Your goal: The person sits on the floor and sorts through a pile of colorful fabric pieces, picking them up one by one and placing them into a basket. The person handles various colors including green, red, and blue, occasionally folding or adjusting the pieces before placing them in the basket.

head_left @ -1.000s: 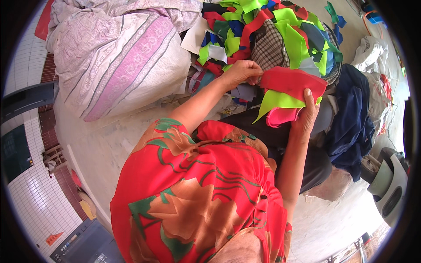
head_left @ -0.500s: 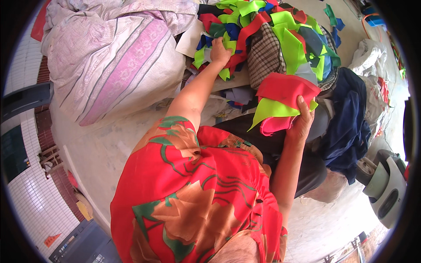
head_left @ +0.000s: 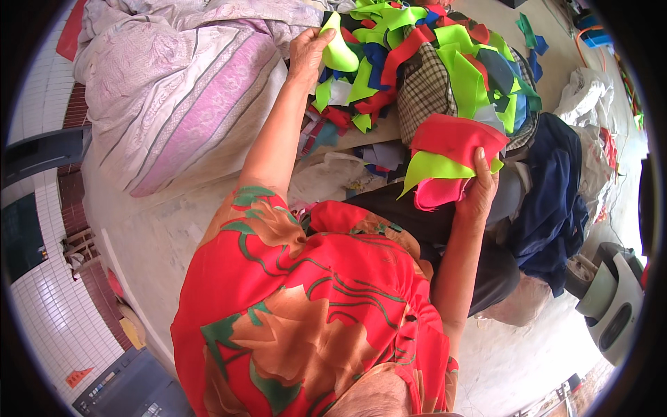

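My left hand pinches a lime-green fabric scrap at the left edge of a heap of cloth scraps. The heap mixes lime, red, blue and dark green pieces. Closer to my body on the right, my right hand grips a small stack of fabric scraps, its thumb over the edge. Red cloth lies on top of that stack, lime pokes out in the middle, and pinkish red shows below. Behind the stack, a brown checked cloth lies partly under the loose scraps.
A large pale woven sack with a pink stripe bulges on the left. Dark navy cloth hangs at the right, near white plastic bags. A grey-and-white machine-like object stands at the far right.
My left hand has moved left and away from within the heap, now lifting a lime-green scrap. My right hand still holds its stack in nearly the same place.
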Demonstrator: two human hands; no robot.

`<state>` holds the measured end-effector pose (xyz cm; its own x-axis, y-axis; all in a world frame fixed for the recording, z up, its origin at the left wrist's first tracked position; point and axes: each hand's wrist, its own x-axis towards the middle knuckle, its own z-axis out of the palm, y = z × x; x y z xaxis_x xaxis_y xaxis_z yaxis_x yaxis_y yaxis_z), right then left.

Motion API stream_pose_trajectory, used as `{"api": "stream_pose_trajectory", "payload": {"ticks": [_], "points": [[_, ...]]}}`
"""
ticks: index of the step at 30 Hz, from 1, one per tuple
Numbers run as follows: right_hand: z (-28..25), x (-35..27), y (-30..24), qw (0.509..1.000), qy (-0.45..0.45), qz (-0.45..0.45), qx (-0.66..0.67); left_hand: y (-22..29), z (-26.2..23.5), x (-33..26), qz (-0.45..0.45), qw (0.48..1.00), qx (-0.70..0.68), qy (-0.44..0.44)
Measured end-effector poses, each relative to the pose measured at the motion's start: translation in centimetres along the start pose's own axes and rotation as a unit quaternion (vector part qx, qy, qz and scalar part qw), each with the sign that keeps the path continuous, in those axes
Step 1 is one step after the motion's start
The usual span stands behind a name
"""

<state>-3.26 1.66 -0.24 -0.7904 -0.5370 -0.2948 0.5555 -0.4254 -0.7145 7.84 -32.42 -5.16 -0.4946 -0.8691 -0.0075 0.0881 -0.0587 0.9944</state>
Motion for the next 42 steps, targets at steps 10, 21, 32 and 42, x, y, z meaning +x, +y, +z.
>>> {"api": "stream_pose_trajectory", "payload": {"ticks": [10,21,32,42], "points": [[-0.2,-0.1,0.1,0.999,-0.028,0.022,-0.021,4.3,9.0,-9.2,0.225,0.963,0.138,-0.049],[-2.5,-0.7,0.6,0.998,-0.008,0.023,0.053,4.9,15.6,-18.8,0.442,0.826,0.241,-0.253],[0.1,-0.4,-0.4,0.999,0.043,0.006,-0.005,-1.5,10.9,-9.7,0.088,0.988,0.115,-0.062],[0.5,-0.2,-0.5,0.999,0.045,0.022,-0.001,-17.4,7.3,2.1,-0.156,0.95,0.227,0.147]]}}
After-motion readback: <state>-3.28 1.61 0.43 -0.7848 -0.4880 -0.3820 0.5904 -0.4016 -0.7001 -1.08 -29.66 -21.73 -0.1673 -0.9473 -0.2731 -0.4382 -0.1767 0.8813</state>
